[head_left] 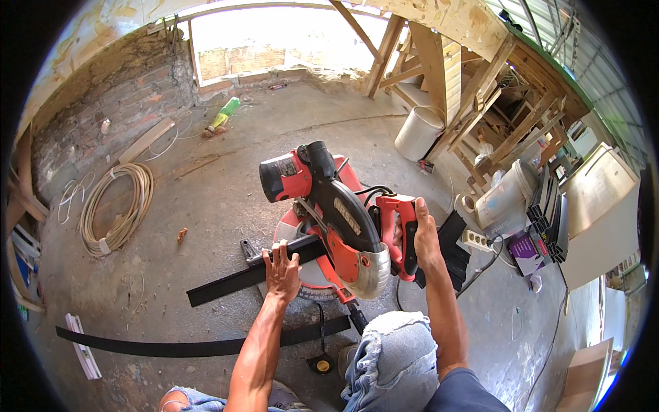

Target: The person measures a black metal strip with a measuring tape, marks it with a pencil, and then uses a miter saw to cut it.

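Observation:
A red and black miter saw [347,213] stands on the concrete floor in front of me. My right hand [423,237] is wrapped around its red and black handle [398,230]. On the saw's left side lies a flat black bar [226,285], its inner end under the blade guard. My left hand [281,271] holds that bar down against the saw, fingers spread over its upper edge. The silver lower guard [371,273] hides the blade and the spot where it meets the bar.
A long black strip [171,349] curves across the floor near me, with a tape measure [321,364] beside it. Coiled hose [117,209] lies left. On the right are a power strip [477,240], buckets [420,130], black profiles [548,209] and leaning boards [600,213]. Cables cross the floor.

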`<action>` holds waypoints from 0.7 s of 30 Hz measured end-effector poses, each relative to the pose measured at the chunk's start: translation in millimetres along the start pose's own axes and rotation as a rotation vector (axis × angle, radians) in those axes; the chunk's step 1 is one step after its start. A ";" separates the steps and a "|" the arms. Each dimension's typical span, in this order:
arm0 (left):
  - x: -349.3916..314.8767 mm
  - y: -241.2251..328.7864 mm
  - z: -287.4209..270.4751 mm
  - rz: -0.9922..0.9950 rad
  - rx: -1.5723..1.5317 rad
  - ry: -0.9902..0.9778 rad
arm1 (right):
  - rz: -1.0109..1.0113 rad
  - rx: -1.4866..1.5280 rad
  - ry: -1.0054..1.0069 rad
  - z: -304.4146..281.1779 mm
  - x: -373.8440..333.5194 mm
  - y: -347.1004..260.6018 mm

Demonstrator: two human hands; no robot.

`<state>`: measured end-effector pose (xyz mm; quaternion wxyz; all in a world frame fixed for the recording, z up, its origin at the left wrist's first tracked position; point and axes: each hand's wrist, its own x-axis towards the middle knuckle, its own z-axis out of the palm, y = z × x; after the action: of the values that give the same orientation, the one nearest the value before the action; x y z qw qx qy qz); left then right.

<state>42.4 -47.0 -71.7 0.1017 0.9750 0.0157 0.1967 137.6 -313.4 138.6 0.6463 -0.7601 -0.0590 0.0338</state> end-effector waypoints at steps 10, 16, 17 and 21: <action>1.1 1.2 -2.0 -0.014 -0.030 0.010 | 0.004 0.016 0.018 -1.2 0.5 8.5; 1.9 3.5 -3.3 -0.027 -0.031 0.013 | -0.002 -0.001 0.006 -2.8 -2.6 9.7; 2.1 4.2 -2.7 -0.026 -0.033 0.014 | -0.003 -0.002 0.008 -3.9 -2.3 11.2; 1.7 2.6 -0.2 -0.029 -0.031 0.023 | -0.002 -0.005 0.015 -2.6 -3.4 13.0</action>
<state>43.9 -49.4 -70.3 0.1194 0.9706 0.0279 0.2069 135.2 -318.4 126.1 0.6448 -0.7619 -0.0550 0.0273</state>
